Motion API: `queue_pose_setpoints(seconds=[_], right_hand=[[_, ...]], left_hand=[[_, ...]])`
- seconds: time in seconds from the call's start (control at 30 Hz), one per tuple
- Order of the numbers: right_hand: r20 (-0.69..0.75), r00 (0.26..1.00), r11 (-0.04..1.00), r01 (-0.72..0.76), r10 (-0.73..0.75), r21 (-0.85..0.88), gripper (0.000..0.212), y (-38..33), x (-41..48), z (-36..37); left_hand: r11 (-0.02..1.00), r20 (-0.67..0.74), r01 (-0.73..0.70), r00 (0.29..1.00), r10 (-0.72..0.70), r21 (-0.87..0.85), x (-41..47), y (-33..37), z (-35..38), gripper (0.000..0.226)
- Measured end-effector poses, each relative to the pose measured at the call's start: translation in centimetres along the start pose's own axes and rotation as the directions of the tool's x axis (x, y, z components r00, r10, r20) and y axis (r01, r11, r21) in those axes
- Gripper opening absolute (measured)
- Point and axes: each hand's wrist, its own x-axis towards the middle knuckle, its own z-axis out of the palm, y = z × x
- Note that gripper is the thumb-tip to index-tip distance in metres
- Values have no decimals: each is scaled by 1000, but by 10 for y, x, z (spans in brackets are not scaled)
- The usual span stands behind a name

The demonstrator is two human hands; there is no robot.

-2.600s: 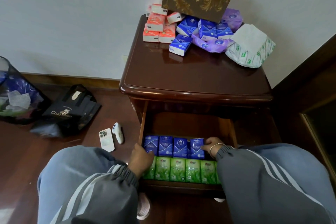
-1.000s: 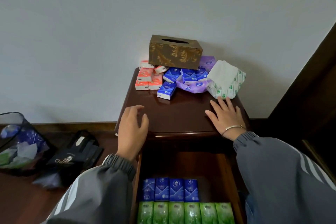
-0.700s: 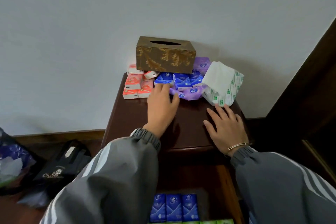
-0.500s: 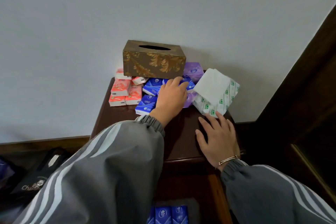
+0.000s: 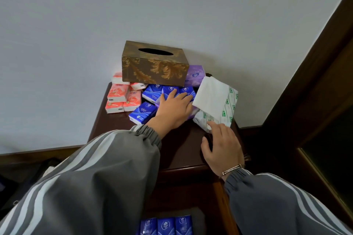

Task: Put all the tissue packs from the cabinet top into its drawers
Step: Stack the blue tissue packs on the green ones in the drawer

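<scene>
The fingers (image 5: pixel 179 96) of the left hand (image 5: pixel 172 108) are spread flat on top of the blue tissue packs (image 5: pixel 168 90). They press on the packs but are not curled around any of them. These packs lie just in front of the brown tissue box (image 5: pixel 154 65), which stands at the back of the cabinet top (image 5: pixel 112 129) by the wall.

The fingers of the right hand (image 5: pixel 222 149) are loose and open. One fingertip (image 5: pixel 210 124) touches the near edge of the big white pack (image 5: pixel 215 104), which lies to the right of the brown tissue box. The palm rests on the cabinet top.

One more blue pack (image 5: pixel 142 112) lies alone, in front of the box and a little left of the left hand. Orange packs (image 5: pixel 122 97) are piled at the left front corner of the box. A purple pack (image 5: pixel 194 75) sits right beside the box, on its right.

Far below the box, at the bottom of the view, three blue packs in the open drawer (image 5: pixel 166 226) stand side by side.
</scene>
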Motion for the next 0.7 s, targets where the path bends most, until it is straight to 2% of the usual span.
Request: queue_pose_setpoints(seconds=[0.1, 0.2, 0.37, 0.57, 0.7], right_hand=[[-18, 1000, 1000, 13, -13, -22, 47, 0, 0, 0], [-62, 998, 999, 27, -30, -45, 38, 1, -1, 0], [-79, 997, 999, 5, -8, -41, 34, 2, -1, 2], [-72, 997, 999, -24, 21, -29, 38, 3, -1, 4], [-69, 997, 999, -24, 22, -38, 37, 4, -2, 5]], left_hand=[[997, -74, -1, 997, -5, -81, -9, -1, -3, 41], [990, -168, 8, 985, -32, -142, -14, -2, -7, 34], [970, -306, 171, 927, -219, -175, -15, 3, -4, 43], [918, -256, 369, 882, -396, -147, -7, 22, 1, 79], [877, -119, 460, 871, -476, -139, 1, 30, -1, 84]])
